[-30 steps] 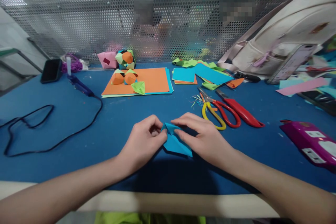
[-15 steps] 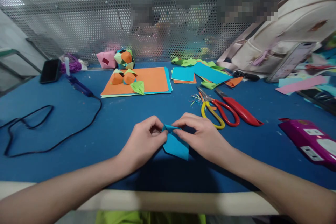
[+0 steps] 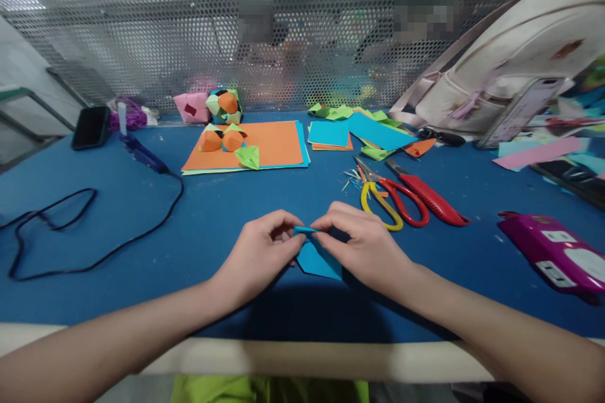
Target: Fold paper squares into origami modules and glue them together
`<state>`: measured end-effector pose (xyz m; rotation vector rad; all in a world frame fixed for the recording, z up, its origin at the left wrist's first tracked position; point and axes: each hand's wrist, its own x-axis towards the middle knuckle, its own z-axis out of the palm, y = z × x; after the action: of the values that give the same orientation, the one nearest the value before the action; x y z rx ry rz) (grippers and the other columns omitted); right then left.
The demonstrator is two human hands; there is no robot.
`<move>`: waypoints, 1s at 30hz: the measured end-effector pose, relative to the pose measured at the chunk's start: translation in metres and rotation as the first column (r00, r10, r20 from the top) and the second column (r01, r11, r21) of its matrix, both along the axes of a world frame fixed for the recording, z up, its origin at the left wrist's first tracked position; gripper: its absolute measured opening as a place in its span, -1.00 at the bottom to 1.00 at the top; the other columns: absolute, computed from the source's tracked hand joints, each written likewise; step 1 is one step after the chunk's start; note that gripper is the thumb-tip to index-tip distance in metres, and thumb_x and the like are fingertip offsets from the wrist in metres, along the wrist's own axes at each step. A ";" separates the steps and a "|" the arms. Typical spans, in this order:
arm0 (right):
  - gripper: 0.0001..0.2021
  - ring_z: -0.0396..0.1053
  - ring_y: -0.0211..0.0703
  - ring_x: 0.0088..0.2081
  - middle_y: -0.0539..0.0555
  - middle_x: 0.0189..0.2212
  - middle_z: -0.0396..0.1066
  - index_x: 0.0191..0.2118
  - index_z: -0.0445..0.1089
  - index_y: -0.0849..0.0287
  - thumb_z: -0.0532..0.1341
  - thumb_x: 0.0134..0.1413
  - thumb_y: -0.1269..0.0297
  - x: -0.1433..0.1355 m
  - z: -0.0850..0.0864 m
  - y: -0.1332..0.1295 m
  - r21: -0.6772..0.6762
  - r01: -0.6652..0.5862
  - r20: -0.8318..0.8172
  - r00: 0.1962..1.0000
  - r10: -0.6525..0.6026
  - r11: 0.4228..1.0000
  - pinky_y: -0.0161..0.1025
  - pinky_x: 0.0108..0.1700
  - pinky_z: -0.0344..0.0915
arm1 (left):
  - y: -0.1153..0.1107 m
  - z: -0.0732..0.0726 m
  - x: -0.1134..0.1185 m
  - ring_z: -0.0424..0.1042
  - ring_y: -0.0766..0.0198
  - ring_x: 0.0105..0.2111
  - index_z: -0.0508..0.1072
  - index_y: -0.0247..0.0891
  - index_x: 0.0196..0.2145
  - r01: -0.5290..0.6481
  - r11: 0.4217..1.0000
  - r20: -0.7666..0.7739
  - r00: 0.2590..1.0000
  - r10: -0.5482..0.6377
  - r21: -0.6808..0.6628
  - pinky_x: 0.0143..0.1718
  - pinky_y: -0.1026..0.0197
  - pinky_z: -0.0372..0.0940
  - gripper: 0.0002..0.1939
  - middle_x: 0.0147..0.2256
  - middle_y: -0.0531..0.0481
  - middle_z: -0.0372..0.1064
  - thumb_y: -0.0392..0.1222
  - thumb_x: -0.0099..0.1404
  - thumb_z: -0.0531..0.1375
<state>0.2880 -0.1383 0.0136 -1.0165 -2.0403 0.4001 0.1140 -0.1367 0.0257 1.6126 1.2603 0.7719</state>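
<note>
A small blue sheet of paper (image 3: 320,262) is held just above the table, its top edge folded over. My left hand (image 3: 265,245) pinches the upper left corner between thumb and fingers. On the upper right, my right hand (image 3: 362,239) pinches the same folded edge, thumb towards me. Both thumbs lie close together on the fold; part of the paper is hidden behind the fingers. Scissors (image 3: 390,195) with one yellow and one red handle rest beyond my right hand, beside a red-handled cutter (image 3: 435,201).
Orange sheets (image 3: 278,145) carry folded paper pieces (image 3: 232,138). Behind lie blue squares (image 3: 329,133) and green scraps (image 3: 335,113). A glue gun (image 3: 144,152) trails its cable at left. A purple power strip (image 3: 553,252), phone (image 3: 522,112) and backpack (image 3: 515,63) stand right. Mesh (image 3: 189,44) borders the back.
The blue paper has tilted slightly, its lower edge rising a little and looking shorter. Both hands keep their pinch on the folded edge, with only small finger shifts.
</note>
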 end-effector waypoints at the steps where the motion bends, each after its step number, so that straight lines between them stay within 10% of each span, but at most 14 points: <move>1: -0.88 0.31 -0.26 -0.43 0.01 -0.51 0.34 -0.40 0.42 0.21 0.17 0.08 0.50 0.000 0.000 0.000 0.016 -0.002 0.015 1.000 0.001 1.000 -0.32 -0.40 0.21 | 0.000 0.000 0.000 0.30 0.38 -0.60 0.43 -0.27 -0.38 0.003 1.000 -0.008 1.000 -0.003 -0.007 -0.54 0.34 0.17 -0.89 -0.63 0.15 0.26 -0.19 0.14 0.17; 30: -0.87 0.28 -0.23 -0.42 0.05 -0.50 0.32 -0.39 0.39 0.25 0.13 0.08 0.55 0.002 0.000 -0.001 0.094 -0.058 0.092 0.994 0.050 0.994 -0.29 -0.37 0.20 | 0.000 -0.001 -0.004 0.31 0.35 -0.51 0.51 -0.26 -0.49 0.044 0.983 -0.138 0.990 -0.019 0.179 -0.47 0.34 0.17 -0.87 -0.52 0.05 0.42 -0.25 0.15 0.16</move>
<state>0.2897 -0.1388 0.0134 -0.9372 -2.1498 0.2856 0.1104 -0.1364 0.0244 1.8549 1.2872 0.7866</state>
